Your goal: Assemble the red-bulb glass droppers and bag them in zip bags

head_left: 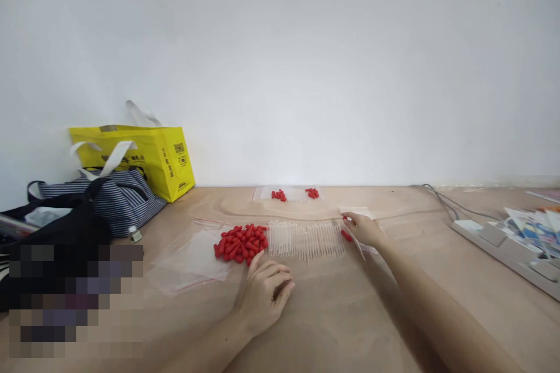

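Observation:
My left hand (266, 291) rests on the wooden table with its fingers loosely bent and apart, holding nothing. Its index fingertip lies at the near edge of a heap of small red bulb-shaped pieces (240, 243). To the right of the heap, thin whitish sticks (306, 239) lie side by side in a row. Over a clear plastic bag (371, 249), my right hand (362, 228) is closed in a pinch, a bit of red showing at its fingertips. A pale narrow strip, stick or bag edge, slants below it. One red piece (346, 235) lies beside this hand.
Clear zip bags (196, 259) lie left of the heap. Another bag (295, 199) with red pieces and sticks is near the wall. A yellow bag (170, 169) and a striped bag (126, 204) stand left; a power strip (503, 250) and printed papers (531, 230) are right.

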Tool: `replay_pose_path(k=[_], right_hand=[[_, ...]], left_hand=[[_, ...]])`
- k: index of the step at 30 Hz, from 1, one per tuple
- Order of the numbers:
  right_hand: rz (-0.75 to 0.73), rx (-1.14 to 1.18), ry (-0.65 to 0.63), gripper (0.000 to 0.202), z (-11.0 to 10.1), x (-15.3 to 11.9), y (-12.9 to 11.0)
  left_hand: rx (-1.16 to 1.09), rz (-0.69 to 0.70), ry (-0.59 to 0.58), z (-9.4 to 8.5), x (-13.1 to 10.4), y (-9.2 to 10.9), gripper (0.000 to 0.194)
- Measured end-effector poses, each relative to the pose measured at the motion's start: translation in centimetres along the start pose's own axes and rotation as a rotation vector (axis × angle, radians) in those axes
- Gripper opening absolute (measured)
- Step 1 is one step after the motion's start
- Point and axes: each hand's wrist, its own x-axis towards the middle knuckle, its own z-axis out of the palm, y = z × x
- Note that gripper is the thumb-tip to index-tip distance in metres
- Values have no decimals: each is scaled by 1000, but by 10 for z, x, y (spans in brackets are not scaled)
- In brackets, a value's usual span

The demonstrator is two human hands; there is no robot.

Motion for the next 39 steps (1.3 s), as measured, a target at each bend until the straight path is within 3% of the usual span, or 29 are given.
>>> replay_pose_path(k=[5, 13, 19, 25, 33, 37, 39], right_hand=[[49, -130, -3, 29, 14, 1, -6], [56, -200, 4, 23, 7, -14, -2], [32, -189, -14, 16, 14, -17, 2], [67, -184, 14, 16, 23, -16, -1], [154, -157, 182, 30, 19, -31, -20], [47, -35, 368, 28, 24, -50, -28], [-16, 23, 394, 27, 29, -61, -30]], left_hand=[[40, 18, 8, 1, -1, -2, 12], [85, 21, 42, 0, 1, -1, 10], [111, 13, 39, 1, -1, -3, 9], [230, -41, 105, 16, 9, 6, 8], [366, -171, 42, 49, 37, 20, 17], [493, -187, -49, 51, 44, 28, 14], [553, -211, -94, 53, 47, 32, 15]])
